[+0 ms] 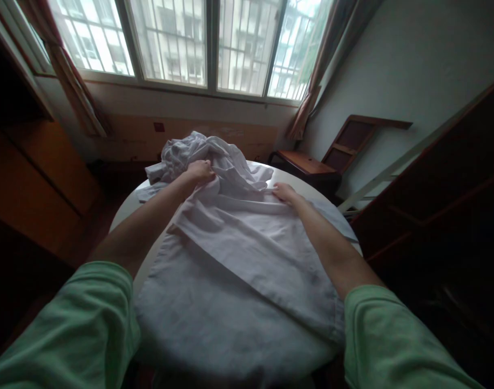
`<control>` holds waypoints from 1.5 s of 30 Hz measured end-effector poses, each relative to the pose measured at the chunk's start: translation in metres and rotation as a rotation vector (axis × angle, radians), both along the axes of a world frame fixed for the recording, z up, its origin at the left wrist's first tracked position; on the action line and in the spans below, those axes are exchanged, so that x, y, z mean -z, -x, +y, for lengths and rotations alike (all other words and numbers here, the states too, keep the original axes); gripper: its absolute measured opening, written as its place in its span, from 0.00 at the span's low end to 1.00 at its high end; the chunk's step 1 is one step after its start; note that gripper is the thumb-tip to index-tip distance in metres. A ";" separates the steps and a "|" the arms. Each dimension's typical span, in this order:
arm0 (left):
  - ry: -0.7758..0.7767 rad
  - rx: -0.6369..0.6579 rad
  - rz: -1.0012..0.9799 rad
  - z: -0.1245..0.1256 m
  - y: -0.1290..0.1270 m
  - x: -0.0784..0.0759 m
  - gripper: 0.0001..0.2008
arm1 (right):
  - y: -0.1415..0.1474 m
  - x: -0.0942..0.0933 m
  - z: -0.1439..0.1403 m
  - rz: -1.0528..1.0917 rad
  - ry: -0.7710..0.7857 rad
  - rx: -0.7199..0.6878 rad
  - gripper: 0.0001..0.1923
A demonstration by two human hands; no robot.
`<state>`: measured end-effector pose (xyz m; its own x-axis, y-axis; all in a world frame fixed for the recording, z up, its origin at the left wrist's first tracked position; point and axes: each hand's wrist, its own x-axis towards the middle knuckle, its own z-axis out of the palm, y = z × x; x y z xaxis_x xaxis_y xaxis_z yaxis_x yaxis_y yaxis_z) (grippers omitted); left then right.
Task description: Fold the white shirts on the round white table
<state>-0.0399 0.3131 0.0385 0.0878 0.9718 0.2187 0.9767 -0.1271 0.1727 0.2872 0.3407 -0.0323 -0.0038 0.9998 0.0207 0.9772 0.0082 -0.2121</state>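
i have the left hand gripping white cloth above centre on my feed. the right hand pinches it, right of centre.

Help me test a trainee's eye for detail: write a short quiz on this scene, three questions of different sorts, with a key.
1. True or false: the right hand touches the white cloth.
2. Multiple choice: the table has a far edge that is A) straight, B) curved, C) zigzag.
3. Short answer: which hand is nearer the crumpled heap on the far side?

Key
1. True.
2. B.
3. The left hand.
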 end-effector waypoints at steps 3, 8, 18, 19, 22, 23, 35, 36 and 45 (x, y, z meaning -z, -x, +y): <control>0.094 0.022 0.063 0.017 -0.003 -0.002 0.17 | 0.000 -0.002 -0.002 -0.002 -0.009 0.004 0.13; 0.032 -0.005 0.037 0.029 -0.014 -0.011 0.11 | -0.011 -0.026 0.003 0.067 0.036 0.105 0.10; -0.257 -0.048 -0.203 0.019 -0.066 0.017 0.24 | -0.001 -0.012 -0.002 0.181 -0.386 0.291 0.29; -0.273 0.066 -0.145 0.015 -0.069 0.025 0.25 | 0.007 -0.003 -0.009 0.162 -0.372 0.210 0.33; -0.180 0.492 0.078 0.004 -0.074 0.049 0.21 | 0.030 0.024 -0.033 0.068 -0.303 -0.094 0.31; -0.106 0.587 0.141 0.001 -0.075 0.056 0.19 | 0.035 0.030 -0.040 0.034 -0.275 -0.163 0.28; 0.104 0.400 0.202 -0.015 -0.088 0.078 0.25 | 0.025 0.035 -0.144 0.081 -0.135 -0.697 0.20; 0.081 0.419 0.210 -0.018 -0.091 0.077 0.23 | 0.022 0.030 -0.148 0.119 -0.129 -0.707 0.19; -0.054 0.803 0.240 -0.043 -0.131 0.087 0.14 | 0.028 -0.011 -0.056 0.014 -0.314 -0.290 0.11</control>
<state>0.0906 0.2701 -0.0481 0.7986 0.5827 0.1507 0.5952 -0.8017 -0.0544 0.2594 0.2843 -0.0216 -0.2815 0.9023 0.3265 0.9220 0.3486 -0.1686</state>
